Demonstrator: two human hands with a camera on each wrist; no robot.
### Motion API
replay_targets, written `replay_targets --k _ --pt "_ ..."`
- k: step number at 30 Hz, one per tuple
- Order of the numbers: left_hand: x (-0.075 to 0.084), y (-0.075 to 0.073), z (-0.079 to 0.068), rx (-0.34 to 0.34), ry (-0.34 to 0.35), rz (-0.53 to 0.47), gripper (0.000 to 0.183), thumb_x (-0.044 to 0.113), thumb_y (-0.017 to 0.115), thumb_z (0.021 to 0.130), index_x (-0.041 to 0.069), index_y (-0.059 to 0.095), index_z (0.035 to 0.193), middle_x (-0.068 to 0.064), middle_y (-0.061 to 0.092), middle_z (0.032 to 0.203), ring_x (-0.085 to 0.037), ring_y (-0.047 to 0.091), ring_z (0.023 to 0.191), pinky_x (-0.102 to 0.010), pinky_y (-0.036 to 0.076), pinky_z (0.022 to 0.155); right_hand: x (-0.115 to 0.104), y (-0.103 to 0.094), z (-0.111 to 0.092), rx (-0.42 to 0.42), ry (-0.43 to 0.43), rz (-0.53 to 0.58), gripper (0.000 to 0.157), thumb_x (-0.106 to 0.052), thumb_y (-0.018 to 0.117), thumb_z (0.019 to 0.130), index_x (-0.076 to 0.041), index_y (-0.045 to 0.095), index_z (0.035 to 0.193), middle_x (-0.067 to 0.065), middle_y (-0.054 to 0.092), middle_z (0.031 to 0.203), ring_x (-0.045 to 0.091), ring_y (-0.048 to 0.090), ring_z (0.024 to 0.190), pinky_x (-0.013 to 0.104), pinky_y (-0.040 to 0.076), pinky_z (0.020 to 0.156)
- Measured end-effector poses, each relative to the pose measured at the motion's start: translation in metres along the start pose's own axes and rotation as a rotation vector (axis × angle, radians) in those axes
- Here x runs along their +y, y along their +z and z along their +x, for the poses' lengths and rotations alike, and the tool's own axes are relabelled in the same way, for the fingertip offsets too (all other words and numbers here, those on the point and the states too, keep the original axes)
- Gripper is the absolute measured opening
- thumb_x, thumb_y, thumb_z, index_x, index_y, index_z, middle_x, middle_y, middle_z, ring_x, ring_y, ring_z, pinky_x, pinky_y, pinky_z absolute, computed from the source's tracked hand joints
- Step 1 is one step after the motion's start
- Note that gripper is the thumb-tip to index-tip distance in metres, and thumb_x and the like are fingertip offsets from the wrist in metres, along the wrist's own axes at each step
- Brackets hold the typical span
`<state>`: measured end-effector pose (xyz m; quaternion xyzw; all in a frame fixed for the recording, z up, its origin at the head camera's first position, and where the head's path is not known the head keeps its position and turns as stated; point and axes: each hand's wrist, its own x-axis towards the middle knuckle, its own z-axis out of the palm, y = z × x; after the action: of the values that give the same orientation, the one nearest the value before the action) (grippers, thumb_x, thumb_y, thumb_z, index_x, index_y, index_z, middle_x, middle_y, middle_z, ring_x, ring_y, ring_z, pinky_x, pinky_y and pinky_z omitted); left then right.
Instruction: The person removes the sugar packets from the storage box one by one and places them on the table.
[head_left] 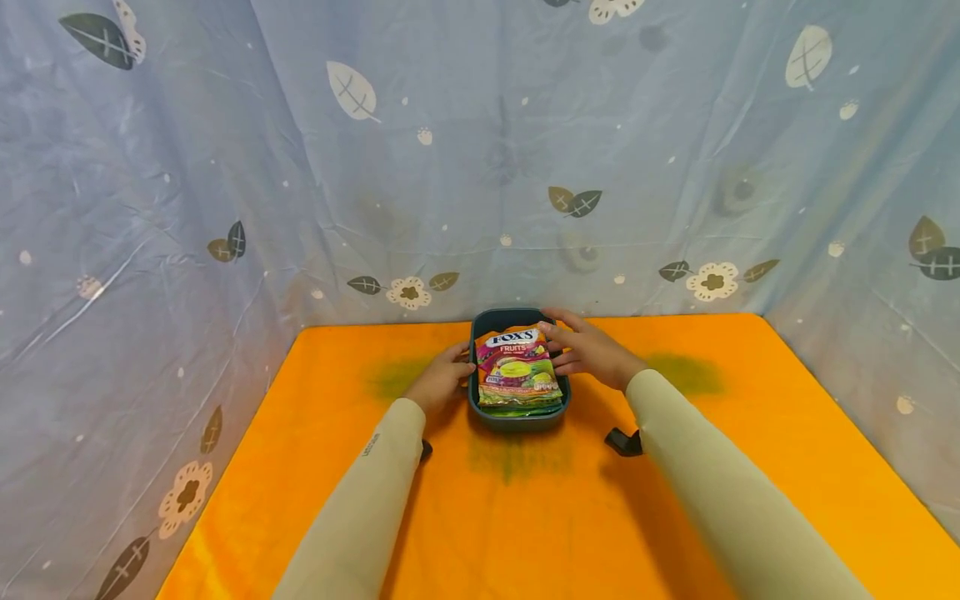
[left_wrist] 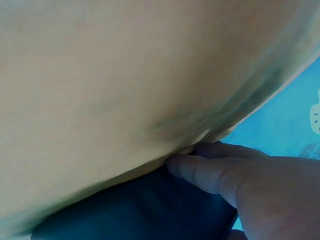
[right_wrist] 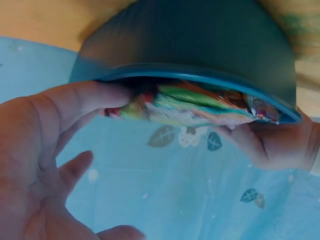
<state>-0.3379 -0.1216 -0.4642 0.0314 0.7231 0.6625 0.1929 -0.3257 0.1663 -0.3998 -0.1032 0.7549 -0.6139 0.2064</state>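
Note:
A dark teal plastic bin (head_left: 517,422) stands on the orange cloth with a stack of candy packets in it. The top candy packet (head_left: 517,367) is printed "FOX'S FRUITS"; packets with green edges lie beneath. My left hand (head_left: 441,379) holds the bin's left wall, its thumb over the rim. In the left wrist view that hand is partly cut off. My right hand (head_left: 592,350) reaches over the right rim, fingers extended at the packet's edge. The right wrist view shows its forefinger between packets (right_wrist: 200,107) and rim, the thumb standing apart.
A black object (head_left: 624,442) lies by the right forearm, and part of another shows under the left one. A blue patterned curtain (head_left: 465,167) hangs behind and at both sides. The orange cloth (head_left: 525,533) has greenish stains.

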Motion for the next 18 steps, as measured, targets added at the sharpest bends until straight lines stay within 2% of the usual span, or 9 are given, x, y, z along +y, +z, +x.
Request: replay_targets --k 5,10,18 --pt "-0.002 0.0 0.003 -0.002 -0.011 -0.014 0.054 0.017 0.051 0.099 0.018 0.033 0.15 -0.009 0.041 0.143 -0.027 0.054 0.115 -0.045 0.046 0.093 0.007 0.011 0.008 -0.044 0.037 0.026 0.069 -0.045 0.065 0.089 -0.037 0.031 0.149 0.013 0.039 0.138 0.032 0.058 0.099 0.043 0.052 0.083" --pt "-0.002 0.002 0.003 0.009 -0.011 -0.013 0.053 0.017 0.051 0.099 0.019 0.035 0.149 -0.007 0.043 0.142 -0.026 0.056 0.113 -0.043 0.047 0.092 0.012 0.02 0.015 -0.049 0.036 -0.013 0.068 -0.035 0.07 0.088 -0.036 0.035 0.146 0.007 0.033 0.143 0.03 0.053 0.112 0.046 0.051 0.083" --pt "-0.001 0.001 0.002 -0.007 0.002 -0.022 0.053 0.015 0.049 0.1 0.018 0.033 0.15 -0.009 0.042 0.142 -0.028 0.056 0.112 -0.042 0.048 0.091 0.016 0.034 0.023 -0.084 0.0 0.015 0.068 -0.021 0.074 0.086 -0.03 0.042 0.145 0.008 0.048 0.13 0.033 0.061 0.099 0.042 0.053 0.08"
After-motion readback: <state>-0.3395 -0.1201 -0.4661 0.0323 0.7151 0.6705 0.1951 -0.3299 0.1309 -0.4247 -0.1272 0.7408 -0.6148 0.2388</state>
